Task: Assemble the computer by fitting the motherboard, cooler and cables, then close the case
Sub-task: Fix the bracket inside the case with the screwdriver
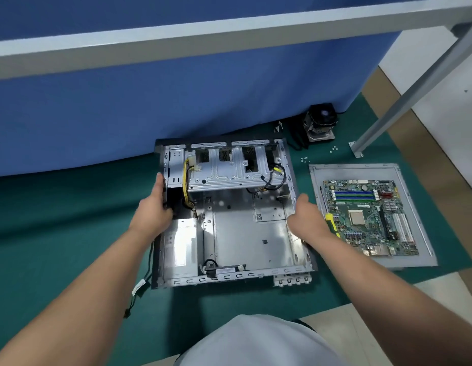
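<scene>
Both hands clasp the open case (pixel 245 228) by its side walls: the left hand (pixel 153 210) curls round the left wall, the right hand (pixel 306 220) round the right, likely to square it on the green mat (pixel 58 220) before fitting. The motherboard (pixel 369 215) waits just right of the case on the side panel (pixel 419 207), a screwdriver (pixel 331 223) at its edge. The cooler (pixel 320 122) and screws (pixel 304 159) lie behind, within reach.

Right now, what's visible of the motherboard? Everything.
The motherboard lies flat, component side up, on the grey side panel, right of the open case. Green board, blue memory slots along its far part, a square processor in the socket mid-board, white expansion slots at right. A yellow-handled screwdriver lies along its left edge. No hand touches it.
</scene>
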`<state>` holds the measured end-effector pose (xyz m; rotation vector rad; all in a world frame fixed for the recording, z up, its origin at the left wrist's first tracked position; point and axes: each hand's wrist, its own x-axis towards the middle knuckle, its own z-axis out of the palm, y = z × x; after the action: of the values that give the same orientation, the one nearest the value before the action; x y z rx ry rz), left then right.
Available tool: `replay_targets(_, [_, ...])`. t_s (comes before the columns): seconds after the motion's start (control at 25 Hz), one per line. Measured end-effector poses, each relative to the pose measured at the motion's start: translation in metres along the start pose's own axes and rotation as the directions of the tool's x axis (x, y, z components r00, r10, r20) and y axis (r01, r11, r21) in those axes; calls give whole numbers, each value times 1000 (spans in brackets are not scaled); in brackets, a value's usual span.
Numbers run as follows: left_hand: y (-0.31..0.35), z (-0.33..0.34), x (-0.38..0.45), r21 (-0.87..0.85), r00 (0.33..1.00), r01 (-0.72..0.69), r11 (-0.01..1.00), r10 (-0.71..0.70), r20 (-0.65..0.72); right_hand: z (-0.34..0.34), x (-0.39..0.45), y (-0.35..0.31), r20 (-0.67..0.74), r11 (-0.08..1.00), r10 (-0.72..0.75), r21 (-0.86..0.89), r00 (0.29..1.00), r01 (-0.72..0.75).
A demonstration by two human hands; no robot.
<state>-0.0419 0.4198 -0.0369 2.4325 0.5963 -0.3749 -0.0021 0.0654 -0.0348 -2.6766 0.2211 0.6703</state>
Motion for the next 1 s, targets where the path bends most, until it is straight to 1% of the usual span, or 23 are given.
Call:
replay_targets(0.04, [-3, -4, 4, 1, 1000, -4, 1000, 4, 15, 2, -1, -1, -19, 1000, 14, 11, 1000, -13])
replay_targets(0.12, [-13, -13, 7, 6, 995, -8, 1000, 7, 95, 8, -2, -2, -71, 999, 28, 19, 997, -27])
replay_targets(0.2, [-27, -24, 5, 61, 986, -9, 998, -1, 166, 14, -4, -3, -134, 999, 34, 26, 990, -31])
replay_targets(0.24, [-32, -30, 6, 113, 986, -23, 993, 4, 167, 16, -5, -4, -166, 999, 35, 29, 985, -31])
replay_targets(0.28, [-34, -37, 9, 181, 988, -64, 981, 37, 151, 18, -5, -4, -193, 999, 36, 27, 981, -31])
replay_targets(0.32, [-34, -42, 15, 261, 986, -133, 956, 101, 133, 19, -5, -4, -210, 999, 36, 24, 977, -32])
replay_targets(0.36, [-32, -48, 22, 341, 974, -223, 913, 194, 115, 20, -5, -4, -219, 999, 35, 22, 975, -31])
replay_targets(0.44, [-23, -58, 35, 484, 914, -373, 791, 403, 45, 21, -5, -4, -226, 999, 32, 26, 974, -26])
replay_targets(0.48, [-19, -62, 41, 525, 885, -396, 753, 466, 0, 21, -5, -3, -227, 999, 30, 29, 973, -24])
replay_targets(0.52, [-17, -64, 45, 537, 876, -384, 751, 480, -43, 21, -5, -3, -230, 999, 28, 32, 973, -22])
replay_targets(0.56, [-17, -61, 48, 525, 891, -344, 779, 448, -80, 21, -5, -3, -232, 999, 29, 31, 972, -22])
replay_targets(0.64, [-19, -49, 50, 406, 941, -225, 886, 306, -147, 21, -4, -3, -237, 999, 27, 26, 971, -21])
replay_targets(0.68, [-19, -41, 48, 286, 958, -161, 945, 219, -186, 21, -3, -4, -239, 1000, 26, 23, 971, -21])
replay_targets(0.72, [-16, -34, 42, 119, 967, -104, 987, 129, -222, 21, -3, -4, -241, 1000, 25, 21, 970, -21])
replay_targets(0.76, [-13, -26, 35, -67, 968, -68, 995, 49, -248, 21, -2, -3, -242, 999, 26, 25, 970, -21])
replay_targets(0.8, [-12, -17, 26, -222, 964, -63, 973, 1, -267, 22, -1, -3, -241, 999, 28, 37, 970, -19])
replay_targets(0.84, [-11, -7, 16, -327, 961, -70, 943, -23, -274, 22, 0, -1, -236, 998, 29, 57, 971, -16])
replay_targets(0.92, [-10, 12, -3, -422, 973, -33, 906, -67, -220, 21, 3, 2, -198, 990, 34, 138, 980, -6])
replay_targets(1.0, [-8, 26, -16, -417, 987, 65, 906, -119, -104, 18, 4, 6, -127, 962, 37, 273, 991, -1])
